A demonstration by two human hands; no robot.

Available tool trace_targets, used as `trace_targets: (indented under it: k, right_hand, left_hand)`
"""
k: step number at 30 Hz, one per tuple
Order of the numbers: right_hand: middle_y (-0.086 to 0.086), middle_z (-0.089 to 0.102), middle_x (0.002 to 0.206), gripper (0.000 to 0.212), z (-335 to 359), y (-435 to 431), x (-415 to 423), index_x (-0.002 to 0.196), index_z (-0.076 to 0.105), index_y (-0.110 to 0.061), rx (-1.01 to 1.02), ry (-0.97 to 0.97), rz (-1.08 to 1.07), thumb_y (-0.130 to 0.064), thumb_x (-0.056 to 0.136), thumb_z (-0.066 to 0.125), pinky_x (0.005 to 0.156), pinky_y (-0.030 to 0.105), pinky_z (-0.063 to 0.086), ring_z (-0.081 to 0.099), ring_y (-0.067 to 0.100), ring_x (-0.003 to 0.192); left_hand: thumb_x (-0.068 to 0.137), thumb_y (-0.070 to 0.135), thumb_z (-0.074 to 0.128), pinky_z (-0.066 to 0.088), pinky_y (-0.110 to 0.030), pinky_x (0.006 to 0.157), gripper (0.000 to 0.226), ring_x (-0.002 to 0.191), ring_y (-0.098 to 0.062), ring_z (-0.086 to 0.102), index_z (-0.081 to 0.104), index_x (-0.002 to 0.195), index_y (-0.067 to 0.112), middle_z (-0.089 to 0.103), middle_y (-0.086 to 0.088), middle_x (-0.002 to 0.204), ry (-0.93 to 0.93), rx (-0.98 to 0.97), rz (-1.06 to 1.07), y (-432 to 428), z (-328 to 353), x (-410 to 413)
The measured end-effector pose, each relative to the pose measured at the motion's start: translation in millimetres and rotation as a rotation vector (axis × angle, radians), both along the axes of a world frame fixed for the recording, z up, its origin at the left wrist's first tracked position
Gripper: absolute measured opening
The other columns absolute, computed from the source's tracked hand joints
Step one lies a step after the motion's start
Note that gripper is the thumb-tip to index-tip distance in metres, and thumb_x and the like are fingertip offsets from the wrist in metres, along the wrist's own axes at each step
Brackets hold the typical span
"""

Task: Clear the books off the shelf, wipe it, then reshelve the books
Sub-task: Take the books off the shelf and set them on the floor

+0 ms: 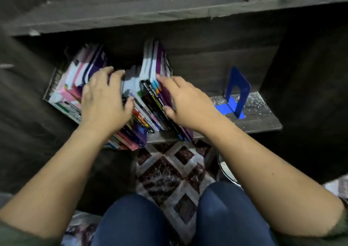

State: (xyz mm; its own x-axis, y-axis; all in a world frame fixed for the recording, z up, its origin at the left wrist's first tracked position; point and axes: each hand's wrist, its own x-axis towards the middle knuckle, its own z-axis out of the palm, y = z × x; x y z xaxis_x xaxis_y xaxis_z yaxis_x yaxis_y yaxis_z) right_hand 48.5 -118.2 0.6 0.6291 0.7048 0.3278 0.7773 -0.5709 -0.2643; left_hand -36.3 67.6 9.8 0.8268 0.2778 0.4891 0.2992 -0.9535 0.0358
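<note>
Books [150, 87]: upright on the lower shelf [259, 121], spines toward the viewer, long axes leaning, some overhanging the front edge. Left hand [105, 98]: spread, palm pressed on the left side of the middle stack, beside the left-leaning group. Right hand [186, 102]: fingers extended, flat against the stack's right side. Both equally near; stack between the palms, directly ahead. Blue bookend [237, 91]: right of the books, apart, on dusty bare board. Judgement: clearing phase, squeeze-and-lift next.
</note>
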Motion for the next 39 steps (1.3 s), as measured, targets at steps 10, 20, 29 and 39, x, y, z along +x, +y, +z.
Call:
trace_targets:
  k: [10, 20, 29, 39]
  right_hand:
    - [0.011, 0.037, 0.147, 0.073, -14, 43, 9, 0.144, 0.021, -0.044, 0.130, 0.124, -0.004, -0.020, 0.087, 0.059, 0.084, 0.043, 0.051, 0.055, 0.040, 0.114]
    - [0.008, 0.041, 0.144, 0.067, -20, 51, 7, 0.145, 0.026, -0.037, 0.181, 0.081, -0.099, -0.027, 0.087, 0.057, 0.078, 0.047, 0.054, 0.061, 0.041, 0.103]
    - [0.012, 0.051, 0.133, 0.067, -24, 57, -1, 0.147, 0.034, -0.028, 0.269, -0.016, -0.266, -0.022, 0.085, 0.057, 0.064, 0.042, 0.049, 0.064, 0.042, 0.085]
    - [0.014, 0.065, 0.113, 0.067, -51, 28, 17, 0.145, 0.021, -0.020, 0.441, 0.197, -0.540, -0.031, 0.090, 0.059, 0.076, 0.041, 0.045, 0.063, 0.040, 0.094]
  left_hand:
    - [0.092, 0.026, 0.056, 0.018, -0.040, 0.118, 0.075, 0.147, -0.030, 0.013, 0.016, 0.152, 0.008, 0.011, -0.018, 0.160, 0.343, -0.180, -0.109, -6, -34, 23]
    - [0.094, 0.027, 0.048, 0.019, -0.043, 0.118, 0.071, 0.148, -0.032, 0.012, 0.013, 0.154, 0.011, 0.006, -0.017, 0.161, 0.249, -0.165, -0.030, -12, -62, 34]
    - [0.098, 0.034, 0.036, -0.009, -0.050, 0.116, 0.066, 0.149, -0.027, 0.011, 0.015, 0.153, 0.006, 0.014, -0.014, 0.161, 0.136, -0.088, 0.041, -12, -77, 44]
    - [0.100, 0.042, 0.035, -0.003, -0.049, 0.118, 0.067, 0.149, -0.029, 0.008, 0.011, 0.153, 0.009, 0.012, -0.014, 0.161, 0.140, -0.033, -0.005, -4, -80, 45]
